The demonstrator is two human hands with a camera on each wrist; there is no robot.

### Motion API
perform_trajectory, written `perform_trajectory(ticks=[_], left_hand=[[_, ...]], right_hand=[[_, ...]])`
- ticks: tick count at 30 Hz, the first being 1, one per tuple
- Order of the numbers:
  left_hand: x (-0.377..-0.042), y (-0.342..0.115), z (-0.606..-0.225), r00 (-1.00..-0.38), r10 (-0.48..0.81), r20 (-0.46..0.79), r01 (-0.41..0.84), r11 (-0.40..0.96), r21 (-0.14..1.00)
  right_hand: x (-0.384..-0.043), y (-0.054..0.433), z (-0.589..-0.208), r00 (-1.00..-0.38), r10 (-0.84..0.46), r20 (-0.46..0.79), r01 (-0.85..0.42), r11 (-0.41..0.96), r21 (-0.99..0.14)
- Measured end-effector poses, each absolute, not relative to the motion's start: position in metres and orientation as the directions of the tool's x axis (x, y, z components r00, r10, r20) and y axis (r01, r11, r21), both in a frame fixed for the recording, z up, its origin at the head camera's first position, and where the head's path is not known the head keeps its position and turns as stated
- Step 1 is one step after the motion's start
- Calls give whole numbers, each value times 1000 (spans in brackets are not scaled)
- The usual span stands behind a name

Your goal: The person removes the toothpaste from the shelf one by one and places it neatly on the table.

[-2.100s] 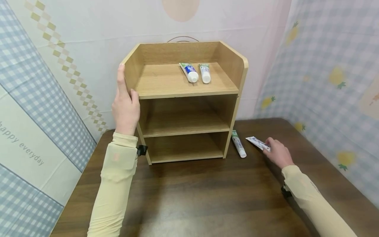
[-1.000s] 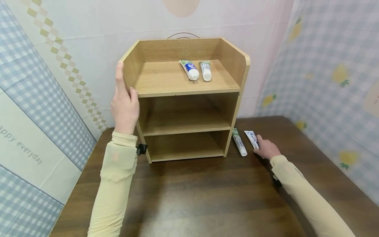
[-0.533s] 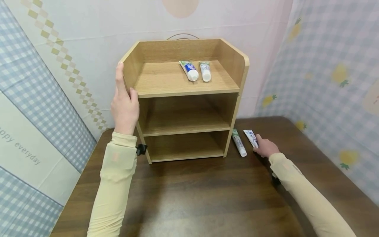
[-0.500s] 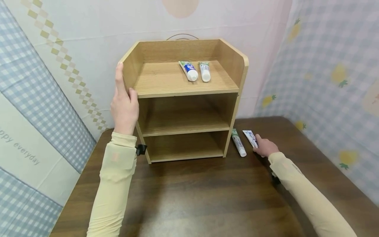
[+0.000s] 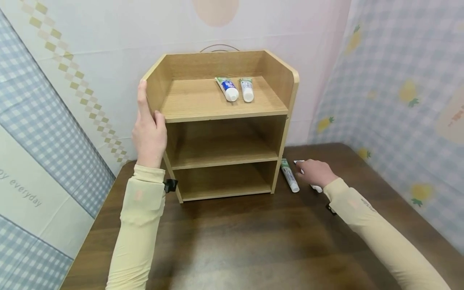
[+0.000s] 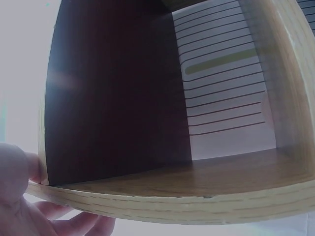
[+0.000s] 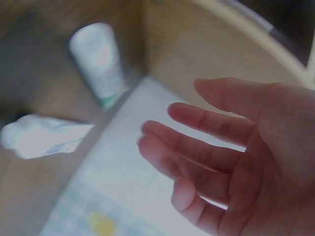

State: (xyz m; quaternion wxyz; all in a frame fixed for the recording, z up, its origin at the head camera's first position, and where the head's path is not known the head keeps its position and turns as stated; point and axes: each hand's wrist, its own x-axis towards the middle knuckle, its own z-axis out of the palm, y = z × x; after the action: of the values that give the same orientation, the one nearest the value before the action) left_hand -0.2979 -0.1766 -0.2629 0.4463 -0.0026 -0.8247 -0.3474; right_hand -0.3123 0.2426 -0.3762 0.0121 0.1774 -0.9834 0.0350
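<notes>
My left hand (image 5: 149, 135) grips the left side panel of a small light-wood shelf unit (image 5: 224, 116); the left wrist view shows thumb and fingers at its edge. My right hand (image 5: 316, 172) hovers over a white toothpaste tube (image 5: 316, 188) on the table, covering most of it in the head view. In the right wrist view its fingers are loosely bent, holding nothing, apart from that white tube (image 7: 44, 137). A green-and-white toothpaste tube (image 5: 290, 175) lies just left of it, beside the shelf unit. On the top shelf lie a blue-and-white tube (image 5: 229, 89) and a green-and-white tube (image 5: 247, 90).
The shelf unit has two lower compartments below its top board, with a middle shelf (image 5: 226, 161) between them. It stands at the back of a dark wooden table (image 5: 224, 237). A patterned cloth (image 5: 384, 80) hangs behind and at both sides.
My right hand gripped the white tube, turned it nearly parallel to its neighbour, then let go and lifted slightly. My left hand stays on the shelf unit. The head view has shifted slightly.
</notes>
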Motion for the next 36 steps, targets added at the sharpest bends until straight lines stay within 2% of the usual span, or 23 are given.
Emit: perform_trajectory(ticks=[11, 17, 22, 30, 36], left_hand=[[-299, -176, -263, -600, -303, 740, 330, 749, 574], [-299, -178, -265, -592, -314, 742, 319, 754, 574], [-298, -179, -265, -593, -325, 737, 307, 755, 580], [-296, -178, -264, -585, -335, 739, 282, 770, 572], [-296, -176, -263, -593, -337, 731, 272, 771, 576]], right_hand=[[-288, 206, -347, -902, -424, 79, -428, 902, -56], [-277, 182, -322, -848, -495, 191, -499, 866, 32], [-271, 160, -292, -800, -526, 288, -533, 844, 62], [-267, 131, -254, -703, -520, 485, -537, 835, 115], [-270, 117, -232, -640, -506, 579, -528, 836, 147]])
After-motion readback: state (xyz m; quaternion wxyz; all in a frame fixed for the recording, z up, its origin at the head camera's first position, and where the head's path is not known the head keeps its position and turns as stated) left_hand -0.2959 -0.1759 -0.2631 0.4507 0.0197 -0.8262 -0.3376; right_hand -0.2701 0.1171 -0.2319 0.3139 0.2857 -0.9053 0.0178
